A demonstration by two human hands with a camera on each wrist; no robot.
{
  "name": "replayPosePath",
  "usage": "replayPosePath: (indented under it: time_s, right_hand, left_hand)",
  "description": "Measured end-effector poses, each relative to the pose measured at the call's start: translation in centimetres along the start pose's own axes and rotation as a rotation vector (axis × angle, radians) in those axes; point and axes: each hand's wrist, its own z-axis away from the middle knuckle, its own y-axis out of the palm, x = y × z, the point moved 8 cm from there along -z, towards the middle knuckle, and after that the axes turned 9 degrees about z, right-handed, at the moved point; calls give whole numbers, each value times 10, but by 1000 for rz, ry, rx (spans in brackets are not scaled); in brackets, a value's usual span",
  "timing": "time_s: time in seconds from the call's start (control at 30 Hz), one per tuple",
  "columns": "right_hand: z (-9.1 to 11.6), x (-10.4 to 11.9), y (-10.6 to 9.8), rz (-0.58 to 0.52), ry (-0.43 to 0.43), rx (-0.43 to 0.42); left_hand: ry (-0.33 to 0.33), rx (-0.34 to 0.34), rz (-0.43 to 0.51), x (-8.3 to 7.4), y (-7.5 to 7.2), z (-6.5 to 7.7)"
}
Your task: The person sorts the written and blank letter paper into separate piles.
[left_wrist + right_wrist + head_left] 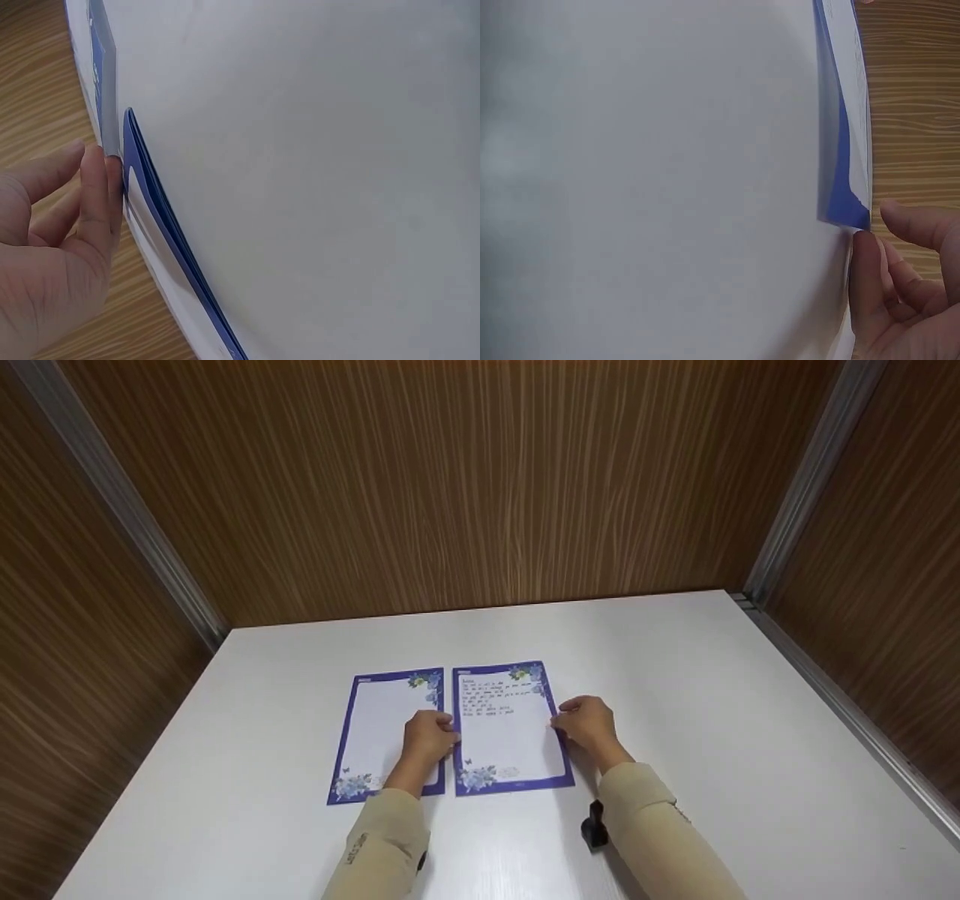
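Observation:
Two sheets of letter paper with blue borders and printed flowers lie side by side on the white table. The left sheet (375,716) has a bare writing area, while the right sheet (510,746) bears lines of handwriting in its upper part. My left hand (429,735) reaches over the left sheet and touches the right sheet's left edge with its fingertips. At the opposite edge of that same sheet, my right hand (591,725) touches with its fingertips. In the right wrist view, a gap shows between thumb and index finger (867,270) beside the sheet's blue edge (845,202).
A wood-grain panel (450,495) rises behind the white table (675,675), with more panels on both sides. Metal posts (817,472) stand at the corners. A small black device (595,829) sits at my right sleeve.

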Motion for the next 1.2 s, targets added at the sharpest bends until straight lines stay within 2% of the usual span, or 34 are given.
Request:
replayPosePath:
  time_s: [0.17, 0.23, 0.37, 0.47, 0.67, 1.2]
  right_hand:
    - [-1, 6, -4, 4, -45, -59]
    - [0, 9, -5, -19, -73, -85]
    - [1, 14, -3, -71, -101, -122]
    - [3, 18, -1, -88, -114, -148]
    - [6, 28, 4, -119, -137, -174]
    - [18, 61, 36, -60, -285, -147]
  left_hand:
    - [-2, -15, 28, 1, -4, -1]
    - [15, -24, 26, 0, -6, -1]
    - [91, -56, 18, -6, -13, -1]
    - [112, -59, 59, -7, -18, -1]
    - [85, -18, 120, 1, -26, -2]
    - [60, 17, 98, 19, -58, -3]
